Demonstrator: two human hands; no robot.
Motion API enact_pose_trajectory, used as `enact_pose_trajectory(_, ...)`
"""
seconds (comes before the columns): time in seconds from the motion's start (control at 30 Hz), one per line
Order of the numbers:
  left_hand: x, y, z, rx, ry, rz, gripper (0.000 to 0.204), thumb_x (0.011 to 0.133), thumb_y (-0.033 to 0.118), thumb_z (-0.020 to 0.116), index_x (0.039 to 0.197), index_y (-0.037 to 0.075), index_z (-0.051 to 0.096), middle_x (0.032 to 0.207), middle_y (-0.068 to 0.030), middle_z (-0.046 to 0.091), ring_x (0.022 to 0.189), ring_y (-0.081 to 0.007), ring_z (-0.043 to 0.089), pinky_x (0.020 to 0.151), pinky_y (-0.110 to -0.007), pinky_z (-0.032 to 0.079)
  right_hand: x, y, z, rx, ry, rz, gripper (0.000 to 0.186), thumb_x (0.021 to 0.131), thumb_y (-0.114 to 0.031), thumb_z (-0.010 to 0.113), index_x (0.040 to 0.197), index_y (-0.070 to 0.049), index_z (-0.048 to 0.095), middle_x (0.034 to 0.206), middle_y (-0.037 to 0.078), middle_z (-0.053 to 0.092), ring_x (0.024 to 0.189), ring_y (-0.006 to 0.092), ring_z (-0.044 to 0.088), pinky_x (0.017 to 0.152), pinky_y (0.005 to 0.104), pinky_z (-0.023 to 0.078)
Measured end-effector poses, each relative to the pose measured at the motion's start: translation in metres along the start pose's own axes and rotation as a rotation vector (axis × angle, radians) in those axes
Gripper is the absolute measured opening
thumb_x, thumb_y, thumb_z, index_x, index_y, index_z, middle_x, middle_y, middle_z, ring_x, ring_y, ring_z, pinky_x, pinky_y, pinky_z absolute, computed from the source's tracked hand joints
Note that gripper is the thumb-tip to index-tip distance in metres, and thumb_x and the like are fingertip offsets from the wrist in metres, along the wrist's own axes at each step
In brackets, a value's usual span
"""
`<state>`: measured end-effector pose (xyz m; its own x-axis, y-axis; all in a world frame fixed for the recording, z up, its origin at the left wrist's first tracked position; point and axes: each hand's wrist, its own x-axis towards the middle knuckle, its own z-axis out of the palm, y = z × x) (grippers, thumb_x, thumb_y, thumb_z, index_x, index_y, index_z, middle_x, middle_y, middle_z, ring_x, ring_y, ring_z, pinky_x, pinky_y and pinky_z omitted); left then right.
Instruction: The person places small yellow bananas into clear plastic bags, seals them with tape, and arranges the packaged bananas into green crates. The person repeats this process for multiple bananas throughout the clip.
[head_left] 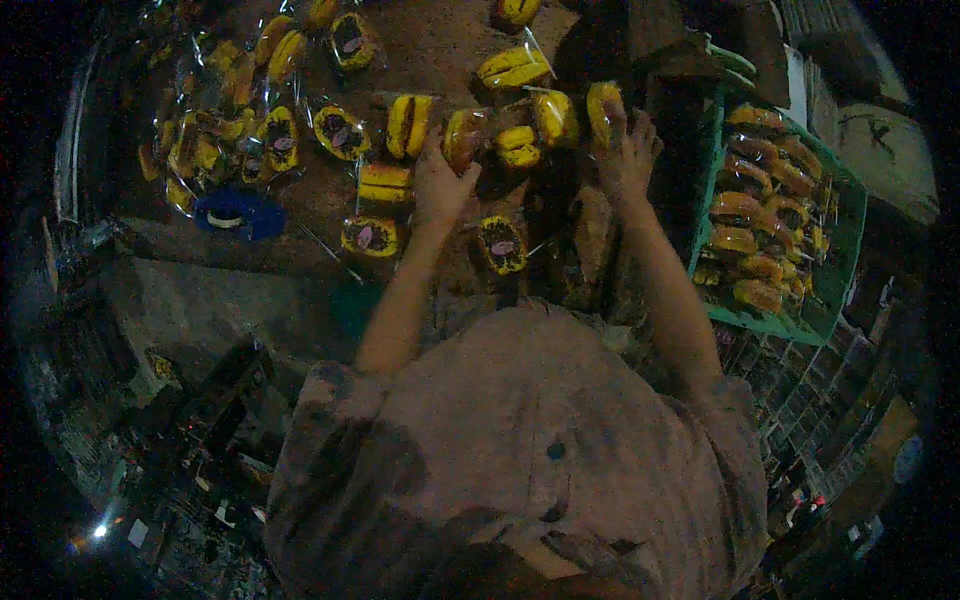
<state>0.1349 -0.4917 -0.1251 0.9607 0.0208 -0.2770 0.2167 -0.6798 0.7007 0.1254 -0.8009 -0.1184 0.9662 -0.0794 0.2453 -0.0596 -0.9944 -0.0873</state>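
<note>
My left hand (442,182) has its fingers curved onto a wrapped yellow-and-brown bun (468,132) on the brown tabletop (560,205). My right hand (627,165) is on another wrapped yellow bun (604,105) farther right, fingers bent around its right side. Between the hands lie more bagged yellow buns (518,146), one of them upper right of the other (554,118). Left of my left hand are a split bun (408,125) and a sideways one (384,183). Bagged pieces with dark speckled faces and pink patches (501,243) lie below and at left (369,236).
A heap of wrapped buns (215,130) fills the table's left, beside a blue object (245,210) with a pale ring. At the right a green crate (842,290) holds several rows of wrapped browned buns (755,200). A dim tiled floor (800,390) shows below it.
</note>
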Motion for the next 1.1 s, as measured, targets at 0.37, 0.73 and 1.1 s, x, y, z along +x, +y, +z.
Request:
enact_pose_trajectory(0.37,-0.054,-0.02,-0.025,0.206,-0.428,-0.219,0.05,0.097,0.042,0.06,0.124,0.0,0.061,0.115,-0.0273,0.066,0.109,-0.0444,0.063,0.093,-0.05,0.051,0.08,-0.067,0.033,0.12,-0.498,0.203,0.082,0.085,-0.039,0.079,0.146,-0.004,0.039,0.14,0.027,0.049,0.114,0.0448,0.061,0.097,0.0515,0.05)
enact_pose_trajectory(0.73,0.106,-0.018,-0.04,0.492,-0.035,0.171,0.083,0.087,0.049,0.074,0.15,0.008,0.038,0.128,-0.0273,0.059,0.114,-0.0434,0.061,0.097,-0.05,0.052,0.061,-0.035,-0.003,0.37,-0.035,0.113,0.069,0.083,-0.015,0.076,0.144,-0.004,0.044,0.137,0.019,0.057,0.13,0.0416,0.052,0.11,0.0472,0.041)
enact_pose_trajectory(1.1,0.119,-0.057,-0.058,-0.285,-0.216,0.121,0.043,0.091,0.022,0.073,0.127,0.001,0.065,0.121,-0.0143,0.067,0.105,-0.028,0.067,0.096,-0.037,0.051,0.135,-0.053,0.037,0.809,-0.507,0.158,0.072,0.095,-0.032,0.071,0.153,-0.013,0.035,0.14,0.015,0.057,0.131,0.0348,0.054,0.111,0.0485,0.04)
